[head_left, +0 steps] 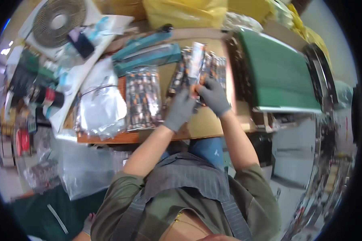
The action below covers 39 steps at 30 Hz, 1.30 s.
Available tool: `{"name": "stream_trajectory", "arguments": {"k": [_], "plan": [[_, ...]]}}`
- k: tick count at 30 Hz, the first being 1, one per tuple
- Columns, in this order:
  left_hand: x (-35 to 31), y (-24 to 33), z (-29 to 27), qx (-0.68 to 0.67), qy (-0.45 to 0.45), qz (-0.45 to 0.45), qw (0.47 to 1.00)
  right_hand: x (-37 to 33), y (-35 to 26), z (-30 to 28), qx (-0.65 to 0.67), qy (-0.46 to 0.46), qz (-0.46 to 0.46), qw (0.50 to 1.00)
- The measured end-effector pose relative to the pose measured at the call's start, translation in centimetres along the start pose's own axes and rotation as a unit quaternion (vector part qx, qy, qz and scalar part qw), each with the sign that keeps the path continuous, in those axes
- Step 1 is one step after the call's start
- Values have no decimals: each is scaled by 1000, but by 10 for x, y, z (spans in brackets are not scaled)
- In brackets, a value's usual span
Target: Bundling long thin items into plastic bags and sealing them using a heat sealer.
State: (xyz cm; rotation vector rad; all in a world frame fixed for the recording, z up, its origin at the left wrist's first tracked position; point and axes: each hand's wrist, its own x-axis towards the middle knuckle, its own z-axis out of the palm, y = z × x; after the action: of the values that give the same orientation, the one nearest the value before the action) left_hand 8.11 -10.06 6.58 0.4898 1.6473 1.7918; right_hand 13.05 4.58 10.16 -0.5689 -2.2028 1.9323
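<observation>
In grey gloves, my left hand (180,107) and my right hand (215,96) meet over the worktable. Between them they grip the lower end of a slim, upright packet (196,60), whitish with orange and dark parts; its exact kind is blurred. Fingers of both hands are closed around it. Behind the packet lie several rows of small dark, silver and orange pieces (218,68). To the left of my left hand lies a clear bag (142,98) filled with similar pieces in rows. Cardboard (205,125) covers the table under my hands.
Teal long boxes (149,54) lie behind the filled bag. Clear plastic bags (102,102) sit further left, near a phone (81,43) and a fan (58,22). A green belt surface (277,72) stands on the right. Yellow bags (185,12) line the back. Another person's leg (52,213) shows lower left.
</observation>
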Motion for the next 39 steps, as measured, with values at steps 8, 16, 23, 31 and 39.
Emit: {"name": "stream_trajectory", "arguments": {"k": [8,16,23,31,39], "plan": [[-46,35,-134,384,362,185,829,11,21,-87,-80,107,-57,989],[-41,73,-328,679,480,-29,555,41,53,-95,-85,100,28,991],[17,79,-323,750,388,256,471,76,43,-103,-373,179,-89,906],[76,3,-62,483,138,217,837,160,117,-146,-429,239,136,860],[155,-56,-13,-56,55,-206,975,112,73,-26,-196,108,77,971]]}}
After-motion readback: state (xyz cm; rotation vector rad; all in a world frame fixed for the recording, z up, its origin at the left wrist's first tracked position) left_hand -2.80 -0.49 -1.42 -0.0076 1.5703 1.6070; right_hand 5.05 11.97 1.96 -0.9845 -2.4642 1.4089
